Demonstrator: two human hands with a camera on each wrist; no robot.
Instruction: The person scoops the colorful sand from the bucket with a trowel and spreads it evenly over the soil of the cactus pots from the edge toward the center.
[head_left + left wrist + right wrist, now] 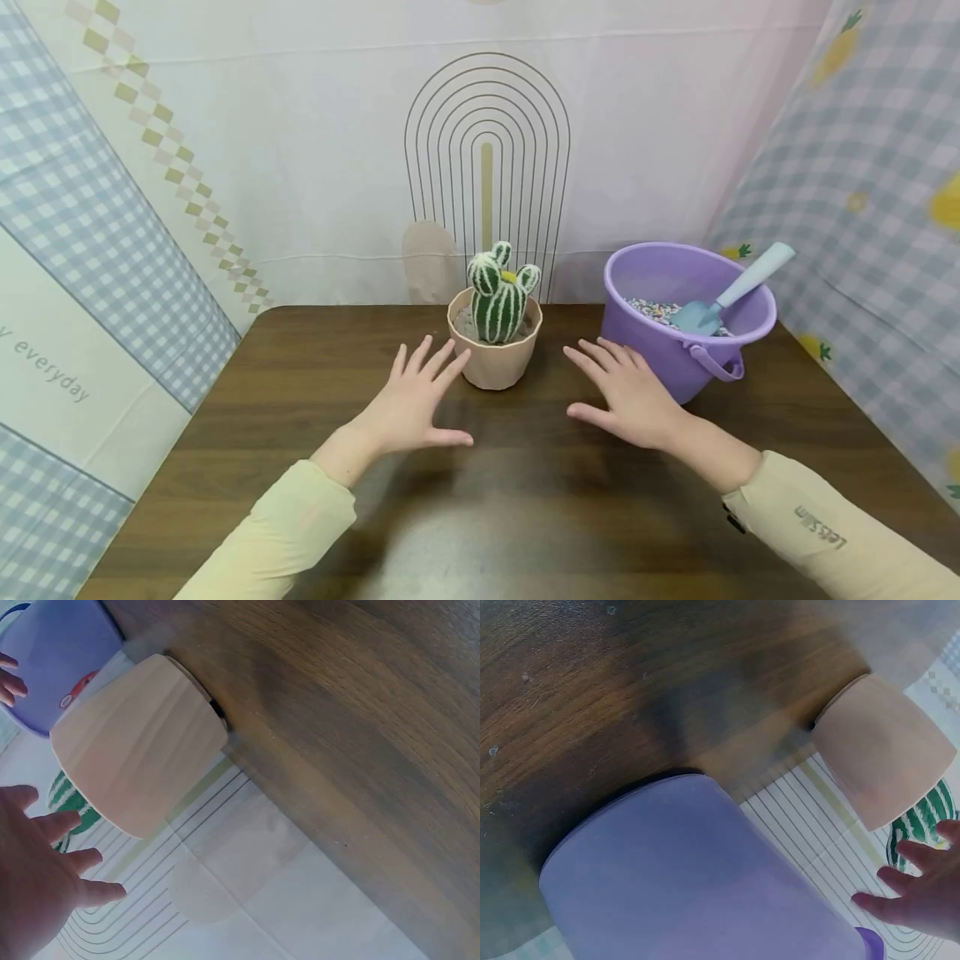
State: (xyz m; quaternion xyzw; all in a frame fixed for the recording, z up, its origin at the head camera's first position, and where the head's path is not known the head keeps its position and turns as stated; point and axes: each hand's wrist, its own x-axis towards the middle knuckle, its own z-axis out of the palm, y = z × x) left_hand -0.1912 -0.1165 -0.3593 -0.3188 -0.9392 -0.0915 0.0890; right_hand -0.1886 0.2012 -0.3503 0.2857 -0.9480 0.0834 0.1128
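Two hands (405,408) (636,400) spread near pot (498,365), seemingly not touching.

I see the left hand (34,877) spread near a green cactus (73,801) and beige pot (142,746), a purple bucket (64,656) beyond them.

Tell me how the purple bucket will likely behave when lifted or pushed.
The purple bucket will probably feel heavier than an empty one, since colourful granules lie inside. It narrows toward its base, so a high push could tip it. The blue scoop inside, its handle jutting upward, might shift.
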